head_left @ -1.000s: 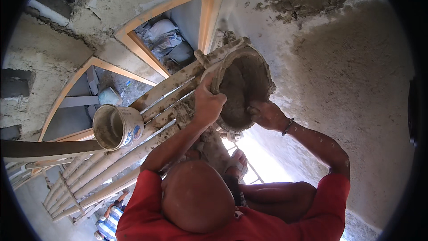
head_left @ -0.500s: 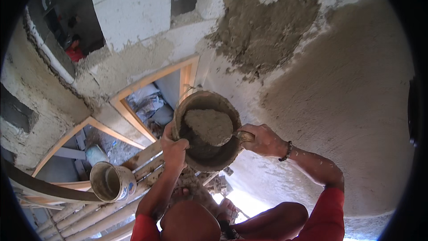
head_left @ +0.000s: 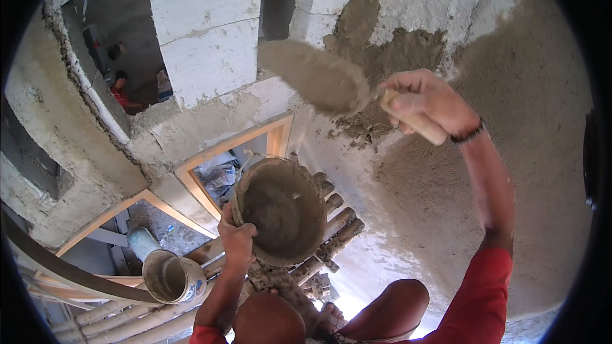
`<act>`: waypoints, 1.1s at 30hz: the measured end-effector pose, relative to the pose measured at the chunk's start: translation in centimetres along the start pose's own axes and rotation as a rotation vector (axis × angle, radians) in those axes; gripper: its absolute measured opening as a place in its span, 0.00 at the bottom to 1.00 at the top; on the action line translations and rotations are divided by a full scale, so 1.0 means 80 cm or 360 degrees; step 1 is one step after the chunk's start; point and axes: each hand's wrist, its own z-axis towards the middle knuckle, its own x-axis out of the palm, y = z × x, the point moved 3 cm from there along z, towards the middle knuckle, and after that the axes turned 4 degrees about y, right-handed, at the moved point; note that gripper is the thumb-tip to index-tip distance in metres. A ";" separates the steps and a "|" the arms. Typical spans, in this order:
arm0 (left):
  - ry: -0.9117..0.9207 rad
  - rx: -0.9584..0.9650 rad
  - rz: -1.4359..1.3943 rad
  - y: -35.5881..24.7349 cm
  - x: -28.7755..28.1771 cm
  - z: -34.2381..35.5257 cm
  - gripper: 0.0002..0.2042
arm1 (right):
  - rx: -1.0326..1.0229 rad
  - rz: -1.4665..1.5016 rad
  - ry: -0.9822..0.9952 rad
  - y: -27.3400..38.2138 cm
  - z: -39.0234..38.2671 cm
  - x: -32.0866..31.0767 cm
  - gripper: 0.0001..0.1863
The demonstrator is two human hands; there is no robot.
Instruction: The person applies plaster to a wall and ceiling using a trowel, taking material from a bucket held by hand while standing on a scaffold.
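My left hand point(head_left: 237, 240) grips the left rim of a mortar-caked bucket point(head_left: 280, 210), its thumb hooked over the edge. Wet grey mortar lies inside. Up and to the right, my right hand point(head_left: 428, 105) is closed round the wooden handle of a trowel point(head_left: 319, 79). The trowel's blade is coated in mortar and blurred by motion. It is raised in front of the wall, beyond the bucket. Behind it, a rough patch of wet mortar point(head_left: 408, 54) clings to the white block wall, partly hidden by the blade and my hand.
A second, whitish bucket point(head_left: 172, 277) stands at lower left on bamboo poles point(head_left: 115, 322). Wooden frames point(head_left: 233, 146) border openings in the wall. Smooth plaster point(head_left: 478, 204) covers the right side. Another person in red point(head_left: 120, 95) is visible through an opening at upper left.
My right hand has lifted the trowel out of the bucket, up and toward the wall. The bucket, in my left hand, sits slightly lower and further left in view.
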 end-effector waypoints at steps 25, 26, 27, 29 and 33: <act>-0.0113 -0.0279 0.0228 0.132 -0.053 -0.044 0.28 | 0.1008 0.0763 0.0759 -0.335 -0.053 0.371 0.16; -0.0085 -0.0302 0.0307 0.136 -0.060 -0.049 0.28 | 0.0964 0.0683 0.0752 -0.354 -0.037 0.384 0.16; -0.0053 -0.0326 0.0379 0.139 -0.065 -0.052 0.28 | 0.0923 0.0600 0.0739 -0.367 -0.026 0.396 0.15; -0.0009 -0.0310 0.0318 0.142 -0.070 -0.052 0.29 | 0.0521 -0.0172 0.0549 -0.379 -0.004 0.426 0.16; -0.0010 -0.0390 0.0378 0.129 -0.088 -0.049 0.29 | 0.0284 -0.0383 0.0555 -0.368 0.006 0.431 0.20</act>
